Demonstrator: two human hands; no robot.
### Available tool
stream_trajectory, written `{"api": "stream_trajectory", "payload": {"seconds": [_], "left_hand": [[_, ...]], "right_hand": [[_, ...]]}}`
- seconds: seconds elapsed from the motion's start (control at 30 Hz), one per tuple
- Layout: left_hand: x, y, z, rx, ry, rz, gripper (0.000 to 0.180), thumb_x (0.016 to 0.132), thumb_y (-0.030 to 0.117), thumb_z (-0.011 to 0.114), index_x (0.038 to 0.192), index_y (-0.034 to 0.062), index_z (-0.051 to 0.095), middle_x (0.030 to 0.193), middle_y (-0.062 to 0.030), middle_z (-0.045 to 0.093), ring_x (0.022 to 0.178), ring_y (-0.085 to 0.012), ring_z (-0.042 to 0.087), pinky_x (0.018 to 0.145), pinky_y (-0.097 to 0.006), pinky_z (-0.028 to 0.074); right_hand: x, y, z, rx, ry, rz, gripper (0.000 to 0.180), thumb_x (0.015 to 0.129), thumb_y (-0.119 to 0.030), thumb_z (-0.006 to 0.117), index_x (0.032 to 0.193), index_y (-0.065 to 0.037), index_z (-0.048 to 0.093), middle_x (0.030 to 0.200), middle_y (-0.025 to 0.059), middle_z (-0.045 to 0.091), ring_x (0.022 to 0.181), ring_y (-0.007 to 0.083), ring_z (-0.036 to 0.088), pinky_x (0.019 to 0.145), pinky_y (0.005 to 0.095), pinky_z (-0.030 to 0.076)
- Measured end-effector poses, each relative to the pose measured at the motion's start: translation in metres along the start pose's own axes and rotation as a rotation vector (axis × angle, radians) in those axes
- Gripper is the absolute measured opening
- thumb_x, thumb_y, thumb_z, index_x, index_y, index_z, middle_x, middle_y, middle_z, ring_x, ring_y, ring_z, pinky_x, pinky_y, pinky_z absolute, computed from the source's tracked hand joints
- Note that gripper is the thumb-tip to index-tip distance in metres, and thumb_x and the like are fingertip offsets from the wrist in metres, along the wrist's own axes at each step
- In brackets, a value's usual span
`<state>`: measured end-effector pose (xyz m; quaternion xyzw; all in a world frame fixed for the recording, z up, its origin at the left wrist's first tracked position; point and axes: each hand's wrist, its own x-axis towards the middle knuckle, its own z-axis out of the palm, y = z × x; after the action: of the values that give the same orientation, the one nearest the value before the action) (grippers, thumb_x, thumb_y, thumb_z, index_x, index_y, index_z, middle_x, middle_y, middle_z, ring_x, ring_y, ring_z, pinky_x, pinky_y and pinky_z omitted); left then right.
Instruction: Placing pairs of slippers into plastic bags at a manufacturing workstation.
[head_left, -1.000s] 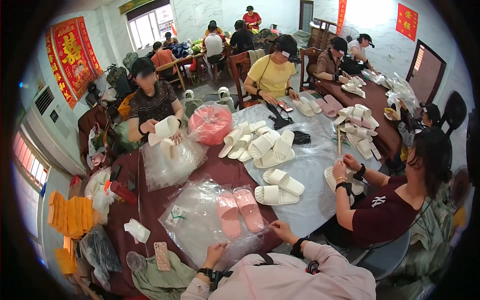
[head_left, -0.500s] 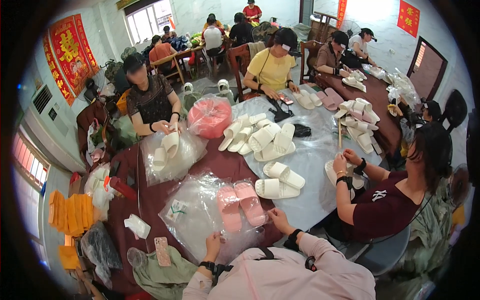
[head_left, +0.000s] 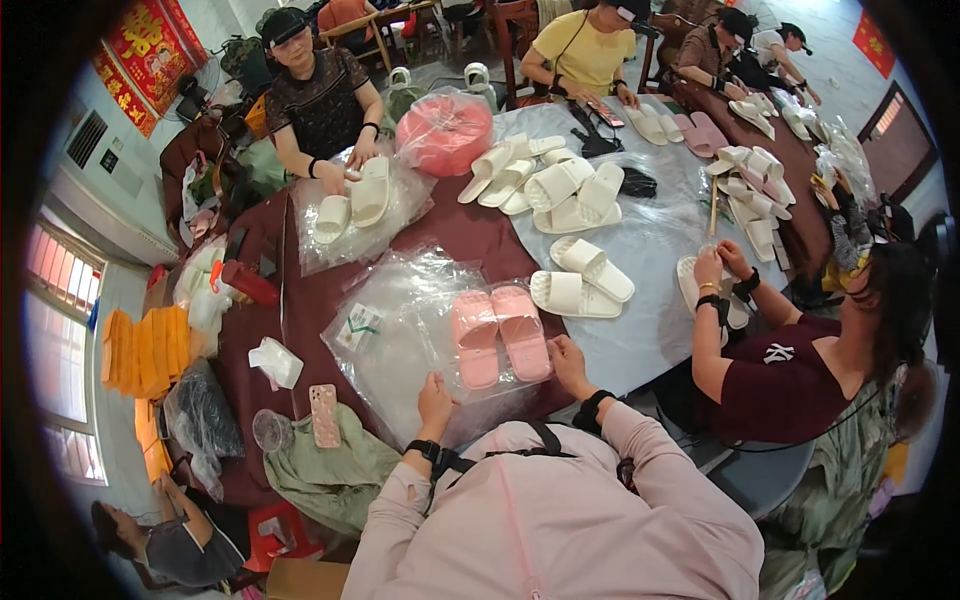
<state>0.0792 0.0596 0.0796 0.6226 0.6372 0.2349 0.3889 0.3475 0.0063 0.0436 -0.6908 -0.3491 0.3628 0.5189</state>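
Observation:
A pair of pink slippers (head_left: 500, 335) lies side by side inside a clear plastic bag (head_left: 420, 340) on the dark red table (head_left: 300, 300). My left hand (head_left: 435, 392) grips the bag's near edge just below the left slipper. My right hand (head_left: 570, 360) holds the bag's edge beside the heel of the right slipper. Both wrists wear dark bands, and my pink sleeves come in from below.
White slippers (head_left: 580, 285) lie on a grey sheet to the right, with a pile (head_left: 550, 185) further back. A phone (head_left: 325, 415), a crumpled tissue (head_left: 275, 362) and a green cloth (head_left: 320, 470) sit at my left. Several people work around the table.
The view has tilted, so the table sits higher in the picture. My hands stay on the bag with the pink slippers. The person opposite has lowered white slippers onto their bag.

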Motion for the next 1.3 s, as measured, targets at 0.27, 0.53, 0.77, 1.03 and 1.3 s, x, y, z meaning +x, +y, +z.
{"api": "stream_trajectory", "payload": {"seconds": [0.27, 0.53, 0.77, 1.03, 1.3], "left_hand": [[0.015, -0.016, 0.013, 0.263, -0.011, -0.142, 0.036, 0.092, 0.035, 0.027, 0.096, 0.0073, 0.050, 0.072, -0.0190, 0.061, 0.072, -0.0345, 0.060, 0.066, -0.045, 0.044], [0.009, -0.038, 0.024, 0.392, -0.169, -0.151, 0.037, 0.087, 0.035, 0.034, 0.096, 0.0027, 0.051, 0.095, -0.0244, 0.057, 0.090, -0.0423, 0.053, 0.076, -0.050, 0.040], [0.007, -0.028, 0.023, 0.496, -0.329, -0.160, 0.033, 0.085, 0.027, 0.037, 0.092, 0.0023, 0.057, 0.095, -0.0236, 0.058, 0.091, -0.0407, 0.055, 0.076, -0.049, 0.042], [0.030, -0.068, 0.047, 0.575, -0.363, -0.188, 0.032, 0.084, 0.027, 0.039, 0.099, 0.0080, 0.061, 0.102, -0.0191, 0.059, 0.094, -0.0354, 0.057, 0.077, -0.043, 0.046], [0.027, -0.059, 0.045, 0.707, -0.364, 0.021, 0.031, 0.077, 0.029, 0.047, 0.097, 0.0093, 0.061, 0.094, -0.0163, 0.062, 0.088, -0.0339, 0.059, 0.074, -0.045, 0.046]], "right_hand": [[0.004, -0.003, 0.009, -0.586, -0.020, 0.065, 0.028, 0.087, -0.031, 0.044, 0.085, -0.004, 0.051, 0.078, 0.0233, 0.059, 0.076, 0.0431, 0.055, 0.064, 0.0502, 0.041], [-0.004, 0.029, 0.007, -0.806, -0.127, 0.124, 0.038, 0.086, -0.036, 0.042, 0.086, 0.000, 0.053, 0.081, 0.0275, 0.059, 0.079, 0.0427, 0.057, 0.070, 0.0510, 0.045], [-0.014, 0.020, 0.002, -0.876, -0.289, 0.306, 0.045, 0.087, -0.039, 0.041, 0.086, 0.000, 0.061, 0.088, 0.0270, 0.059, 0.087, 0.0415, 0.057, 0.077, 0.0469, 0.045], [0.000, 0.049, 0.006, -0.918, -0.459, 0.243, 0.041, 0.088, -0.034, 0.038, 0.087, 0.000, 0.060, 0.096, 0.0249, 0.058, 0.094, 0.0374, 0.056, 0.080, 0.0449, 0.044], [0.001, -0.013, 0.005, -1.029, -0.740, 0.228, 0.030, 0.076, -0.023, 0.049, 0.093, -0.003, 0.063, 0.100, 0.0202, 0.059, 0.094, 0.0336, 0.057, 0.080, 0.0410, 0.045]]}}
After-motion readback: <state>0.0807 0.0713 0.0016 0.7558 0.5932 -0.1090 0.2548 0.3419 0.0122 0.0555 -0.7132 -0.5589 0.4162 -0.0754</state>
